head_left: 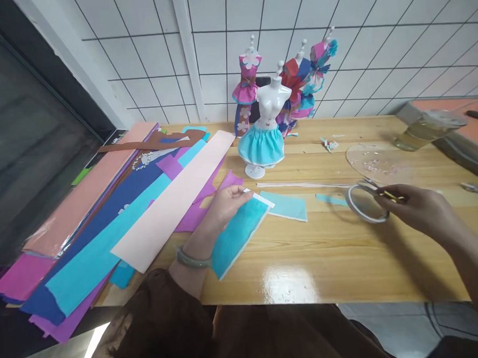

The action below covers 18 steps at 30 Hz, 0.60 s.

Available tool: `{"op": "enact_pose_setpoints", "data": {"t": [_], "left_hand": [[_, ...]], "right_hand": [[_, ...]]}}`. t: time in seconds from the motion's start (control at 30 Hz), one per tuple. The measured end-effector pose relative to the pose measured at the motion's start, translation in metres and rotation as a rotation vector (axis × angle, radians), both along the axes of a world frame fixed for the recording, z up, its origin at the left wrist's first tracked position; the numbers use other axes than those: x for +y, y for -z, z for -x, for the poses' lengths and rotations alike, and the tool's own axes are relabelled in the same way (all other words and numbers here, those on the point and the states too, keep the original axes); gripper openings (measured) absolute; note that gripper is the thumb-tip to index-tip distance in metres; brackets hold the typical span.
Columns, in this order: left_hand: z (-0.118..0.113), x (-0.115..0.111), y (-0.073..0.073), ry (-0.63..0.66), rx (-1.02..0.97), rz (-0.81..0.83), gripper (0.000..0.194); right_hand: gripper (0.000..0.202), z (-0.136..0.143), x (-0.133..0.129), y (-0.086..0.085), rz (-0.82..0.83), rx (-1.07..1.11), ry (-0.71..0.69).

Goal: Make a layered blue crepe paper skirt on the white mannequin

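My left hand (230, 204) pinches the upper end of a turquoise crepe paper strip (238, 230), which has white tape along its edges. Over the right part of the table, my right hand (419, 208) is closed on a roll of white tape (352, 207). A slim metal tool with a yellowish part (391, 195), perhaps small scissors, is in the same fingers. Between the hands lie a second turquoise piece (287, 206) and a small turquoise scrap (331, 200). Behind them stands a white mannequin (272, 101) wearing a turquoise gathered skirt (261, 146).
Layered paper sheets, a pale pink strip (175, 202) on top, cover the left side. Dressed mannequins (247, 86) stand against the tiled wall. A clear plate with small bits (370, 163) and a glass of liquid (426, 129) are at the right. A thin white strip (300, 185) lies mid-table.
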<state>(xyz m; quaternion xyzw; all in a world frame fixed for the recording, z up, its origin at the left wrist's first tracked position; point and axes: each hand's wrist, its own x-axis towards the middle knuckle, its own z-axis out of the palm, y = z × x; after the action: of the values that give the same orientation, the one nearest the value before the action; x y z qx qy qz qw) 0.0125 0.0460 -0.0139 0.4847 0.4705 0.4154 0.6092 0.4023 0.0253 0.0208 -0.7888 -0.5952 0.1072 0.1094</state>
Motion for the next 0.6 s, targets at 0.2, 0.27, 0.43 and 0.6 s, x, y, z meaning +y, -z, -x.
{"op": "enact_pose_setpoints", "data": {"t": [0.2,0.27,0.43,0.6], "left_hand": [[0.001,-0.004,-0.007,0.038,0.002,0.001,0.029],[0.002,-0.006,-0.011,0.046,0.013,-0.014,0.027],[0.0,-0.006,-0.014,0.047,-0.012,0.021,0.022],[-0.003,-0.005,-0.01,0.029,-0.094,0.105,0.019]], "right_hand": [[0.045,0.019,0.059,-0.004,-0.012,-0.02,0.062],[0.045,0.03,0.078,-0.003,0.007,-0.012,0.049],[0.052,0.048,0.116,0.011,-0.003,-0.045,0.037],[0.054,0.054,0.123,0.025,0.03,-0.111,0.026]]}}
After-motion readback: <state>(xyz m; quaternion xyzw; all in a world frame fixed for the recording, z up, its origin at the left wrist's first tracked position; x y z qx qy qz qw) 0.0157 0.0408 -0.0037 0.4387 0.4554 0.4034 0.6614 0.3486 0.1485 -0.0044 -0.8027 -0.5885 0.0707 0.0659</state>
